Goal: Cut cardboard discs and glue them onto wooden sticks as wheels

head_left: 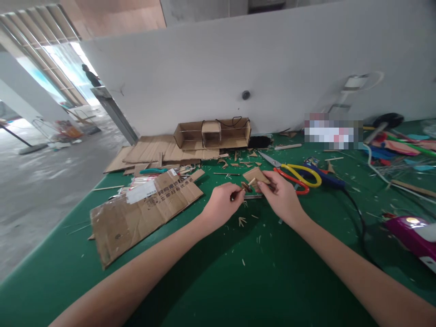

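My right hand [283, 199] grips a small piece of cardboard [255, 174] over the green table. Facing it, my left hand [225, 200] is closed in a pinch at a small dark brown piece [245, 186], whose kind I cannot make out. A short pale stick [252, 181] shows between this piece and the cardboard; which hand bears it is unclear. Just beyond my right hand lie scissors [291, 175] with one yellow and one red handle. Shavings and thin splinters [241, 221] lie on the table below the hands.
Left of my hands lies a large printed cardboard sheet [146, 213]. An open cardboard box structure [211, 135] stands against the white wall. A blue tool with a black cord [322, 177] and a magenta device [410, 234] lie to the right. A person [91, 76] is far behind, left.
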